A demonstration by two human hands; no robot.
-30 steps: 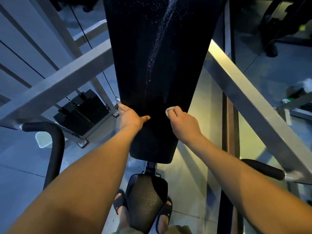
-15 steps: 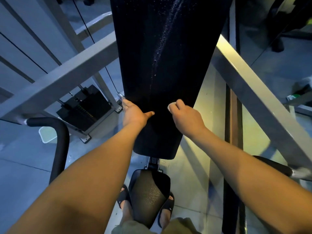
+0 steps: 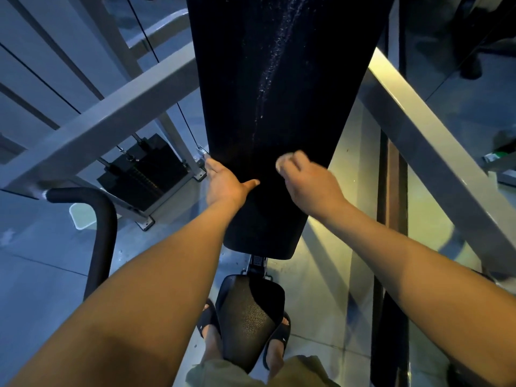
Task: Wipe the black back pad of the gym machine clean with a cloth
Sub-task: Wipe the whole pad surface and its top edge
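Observation:
The black back pad point(image 3: 282, 79) runs down the middle of the head view, with a pale streak of specks along its centre. My left hand point(image 3: 224, 181) grips the pad's left edge, thumb across the front face. My right hand point(image 3: 310, 182) is curled around a small wad of white cloth point(image 3: 282, 160), which peeks out above the knuckles and presses on the pad's lower part. The right hand looks slightly blurred.
Grey steel frame bars point(image 3: 111, 115) cross on the left and right of the pad. A black weight stack point(image 3: 145, 174) stands left, a black curved handle point(image 3: 100, 219) nearer. The black seat point(image 3: 248, 317) sits below, between my sandalled feet.
My view has tilted a little, so the pad sits higher and further right in frame. Both hands keep their places on the pad; the right hand with the cloth is moving slightly.

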